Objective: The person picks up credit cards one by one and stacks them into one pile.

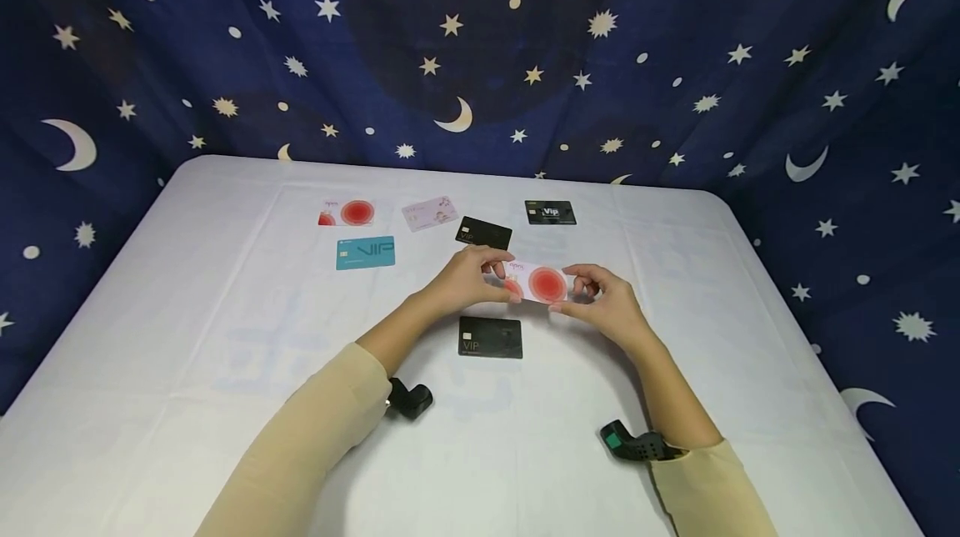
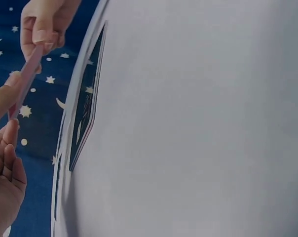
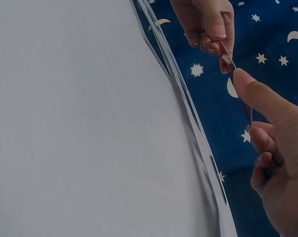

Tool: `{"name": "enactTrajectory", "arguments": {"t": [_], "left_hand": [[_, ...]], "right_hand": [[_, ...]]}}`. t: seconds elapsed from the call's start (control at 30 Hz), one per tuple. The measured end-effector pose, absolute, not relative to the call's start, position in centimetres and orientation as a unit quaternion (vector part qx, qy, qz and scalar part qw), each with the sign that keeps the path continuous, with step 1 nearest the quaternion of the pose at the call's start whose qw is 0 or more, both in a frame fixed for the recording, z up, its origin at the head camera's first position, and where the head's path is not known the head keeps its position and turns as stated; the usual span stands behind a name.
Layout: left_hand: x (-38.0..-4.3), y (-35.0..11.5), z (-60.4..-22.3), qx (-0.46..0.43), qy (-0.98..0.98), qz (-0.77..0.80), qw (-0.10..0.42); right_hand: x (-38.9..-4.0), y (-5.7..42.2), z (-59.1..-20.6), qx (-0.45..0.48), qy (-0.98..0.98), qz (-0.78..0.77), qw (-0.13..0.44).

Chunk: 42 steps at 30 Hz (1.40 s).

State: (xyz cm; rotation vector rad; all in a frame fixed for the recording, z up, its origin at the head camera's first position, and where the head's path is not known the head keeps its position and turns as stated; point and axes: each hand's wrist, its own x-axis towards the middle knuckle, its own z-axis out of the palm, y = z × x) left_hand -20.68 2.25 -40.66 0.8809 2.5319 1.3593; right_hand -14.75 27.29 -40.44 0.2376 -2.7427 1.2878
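Observation:
Above the middle of the table, both hands hold a white card with red circles (image 1: 546, 283) between them. My left hand (image 1: 474, 277) pinches its left end between thumb and fingers. The right hand (image 1: 609, 303) pinches the opposite end. Both wrist views show this card (image 2: 26, 81) edge-on, raised off the tabletop. Just nearer than the hands lies a black VIP card (image 1: 491, 345); from the left wrist several layered edges show there. Beyond the left hand's fingers is another black VIP card (image 1: 483, 232), its lower edge overlapped by them in the head view.
Farther back on the white table (image 1: 187, 437) lie a second red-circle card (image 1: 357, 213), a teal VIP card (image 1: 365, 253), a pale pink card (image 1: 430, 213) and a black Vip card (image 1: 551, 213). A dark blue curtain (image 1: 525, 37) with stars and moons hangs behind the table.

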Motion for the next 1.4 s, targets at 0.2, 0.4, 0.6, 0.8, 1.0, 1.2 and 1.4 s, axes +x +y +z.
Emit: {"name": "enactTrajectory", "arguments": {"t": [0.2,0.4,0.6,0.8,1.0,1.2,1.4], "left_hand": [[-19.6,0.4,-40.8,0.275,0.851,0.444,0.062],[-18.7,-0.9,-40.9,0.281,0.856,0.43,0.052],[-18.1,-1.9,-41.0,0.288,0.863,0.414,0.031],[-17.2,-2.7,-41.1,0.282,0.862,0.419,0.028],[-16.5,-3.2,-41.4,0.286,0.86,0.423,0.02],[-16.1,-3.7,-42.0,0.28,0.857,0.431,0.011],[-15.8,-3.8,-42.7,0.265,0.851,0.452,0.036]], "right_hand": [[-14.5,25.7,-40.4,0.109,-0.903,0.412,0.042],[-14.3,24.6,-40.5,0.124,-0.906,0.403,0.034],[-14.1,23.8,-40.5,0.134,-0.905,0.401,0.036],[-13.8,23.2,-40.4,0.145,-0.907,0.394,0.026],[-13.6,22.9,-40.6,0.151,-0.902,0.404,0.014],[-13.5,22.4,-40.9,0.163,-0.906,0.39,0.009],[-13.5,22.7,-41.4,0.193,-0.908,0.372,0.011]]}}
